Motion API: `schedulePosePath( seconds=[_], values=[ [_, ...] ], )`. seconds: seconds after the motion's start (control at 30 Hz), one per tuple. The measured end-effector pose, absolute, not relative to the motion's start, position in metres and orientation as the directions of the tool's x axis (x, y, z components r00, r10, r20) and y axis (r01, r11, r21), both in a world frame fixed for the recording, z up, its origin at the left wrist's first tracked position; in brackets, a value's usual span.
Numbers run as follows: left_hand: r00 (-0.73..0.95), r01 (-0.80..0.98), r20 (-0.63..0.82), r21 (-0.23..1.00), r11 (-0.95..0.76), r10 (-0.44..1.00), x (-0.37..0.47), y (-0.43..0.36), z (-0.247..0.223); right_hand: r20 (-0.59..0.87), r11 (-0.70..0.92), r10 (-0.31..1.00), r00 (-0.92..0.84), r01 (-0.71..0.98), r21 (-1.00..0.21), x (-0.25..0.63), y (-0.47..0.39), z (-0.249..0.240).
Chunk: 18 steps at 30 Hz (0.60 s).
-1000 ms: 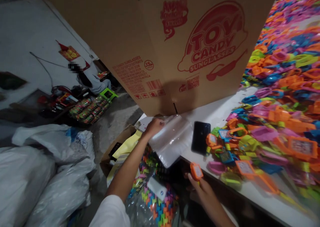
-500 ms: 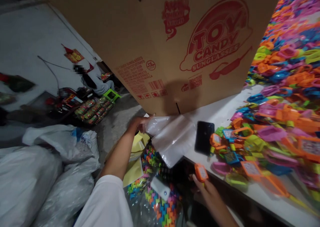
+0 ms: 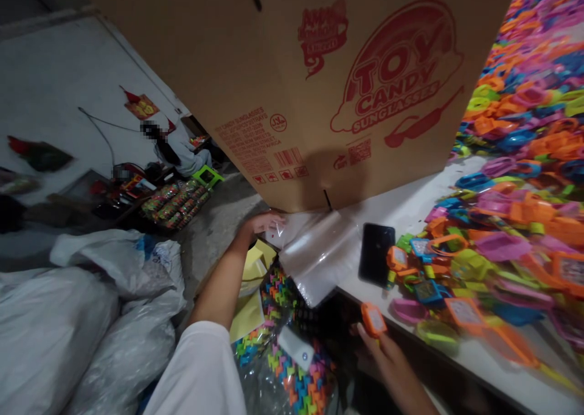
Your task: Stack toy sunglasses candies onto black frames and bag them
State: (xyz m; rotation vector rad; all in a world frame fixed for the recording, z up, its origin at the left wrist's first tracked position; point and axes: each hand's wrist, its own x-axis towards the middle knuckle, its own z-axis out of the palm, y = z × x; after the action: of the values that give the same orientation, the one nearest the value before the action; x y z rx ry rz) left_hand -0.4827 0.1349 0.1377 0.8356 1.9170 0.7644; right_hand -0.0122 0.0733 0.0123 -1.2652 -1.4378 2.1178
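My left hand (image 3: 264, 222) reaches to the table edge below the cardboard box (image 3: 292, 86), its fingers at the end of the clear plastic bags (image 3: 319, 254). Whether it grips a bag is hard to make out. Lower right, my right hand (image 3: 375, 336) holds an orange toy piece (image 3: 374, 319) between thumb and fingers, in front of the table's edge. A black phone (image 3: 376, 254) lies on the white table, right of the bags. Beside it spreads a large pile of colourful plastic toys (image 3: 502, 244).
Below the table is a plastic bag of colourful pieces (image 3: 296, 372) with a white object (image 3: 295, 348) on top. Yellow paper (image 3: 250, 317) lies beside it. Large grey-white sacks (image 3: 55, 336) fill the left. A person (image 3: 176, 150) sits far back, near wrapped bundles (image 3: 176, 203).
The whole view has shifted slightly. My left hand's fingers now show more plainly at the bags' end. My right hand still holds the orange piece.
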Motion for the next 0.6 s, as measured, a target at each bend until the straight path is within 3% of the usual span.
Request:
schedulePosePath(
  seconds=[0.1, 0.3, 0.43, 0.6],
  values=[
    [-0.323, 0.203, -0.485, 0.803, 0.560, 0.812, -0.480, 0.134, 0.142, -0.534, -0.505, 0.631, -0.562, 0.224, -0.833, -0.012, 0.074, 0.017],
    [-0.354, 0.267, -0.353, 0.849, 0.455, 0.866, -0.474, 0.123, 0.152, -0.555, -0.541, 0.613, -0.563, 0.213, -0.814, -0.011, 0.073, 0.013],
    [-0.426, 0.443, -0.239, 0.786, 0.431, 0.873, -0.481, 0.113, 0.156, -0.524, -0.497, 0.639, -0.563, 0.219, -0.840, -0.009, 0.074, 0.003],
    [-0.436, 0.697, 0.003, 0.634, 0.335, 0.900, -0.475, 0.112, 0.150, -0.548, -0.534, 0.610, -0.572, 0.215, -0.818, -0.007, 0.069, -0.003]
  ],
)
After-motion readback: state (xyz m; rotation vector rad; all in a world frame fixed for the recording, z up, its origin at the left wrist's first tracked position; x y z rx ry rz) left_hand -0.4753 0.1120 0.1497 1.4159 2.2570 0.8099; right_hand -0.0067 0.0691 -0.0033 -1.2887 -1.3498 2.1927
